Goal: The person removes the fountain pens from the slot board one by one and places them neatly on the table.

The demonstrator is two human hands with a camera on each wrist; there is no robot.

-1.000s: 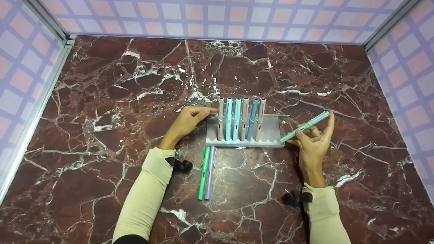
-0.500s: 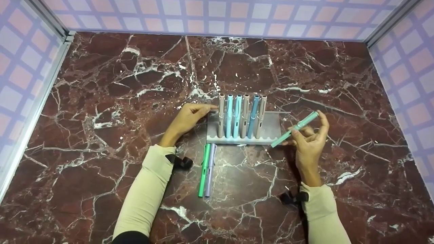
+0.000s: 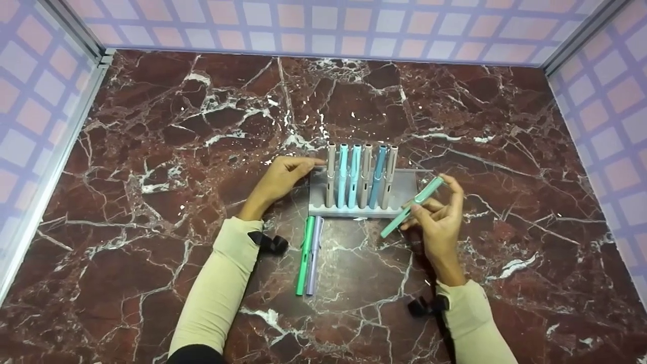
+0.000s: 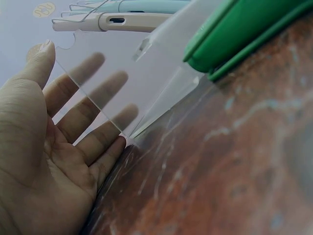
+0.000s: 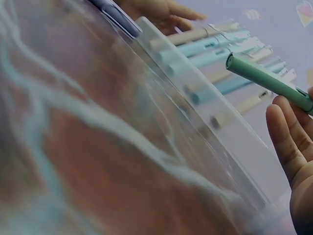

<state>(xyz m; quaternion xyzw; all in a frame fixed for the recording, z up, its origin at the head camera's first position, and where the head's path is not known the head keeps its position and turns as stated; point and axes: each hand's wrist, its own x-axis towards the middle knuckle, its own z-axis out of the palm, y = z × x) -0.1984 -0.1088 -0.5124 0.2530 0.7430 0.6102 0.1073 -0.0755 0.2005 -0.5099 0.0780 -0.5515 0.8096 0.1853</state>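
Note:
In the head view, my left hand (image 3: pixel 280 179) is at the left edge of a clear pen stand (image 3: pixel 319 194). Its fairly straight fingers show through the clear side panel (image 4: pixel 110 115) in the left wrist view; the thumb is near the panel's edge. My right hand (image 3: pixel 442 220) pinches a mint-green pen (image 3: pixel 427 191) just off the stand's right front corner. The pen is tilted, its plain lower end (image 5: pixel 244 68) pointing toward the stand in the right wrist view. Several pens lean side by side in the stand, among them a brown pen (image 3: pixel 331 177) and a dark blue pen (image 3: pixel 377 177).
A bright green pen (image 3: pixel 304 258) and a lilac pen (image 3: pixel 313 258) lie side by side in front of the stand's left end. The dark red marbled table (image 3: pixel 202 131) is bounded by checked panels (image 3: pixel 323 25) at the back and sides.
My right hand has carried the mint-green pen left and toward the front, and the pen now slants more steeply. The left hand has stayed by the stand.

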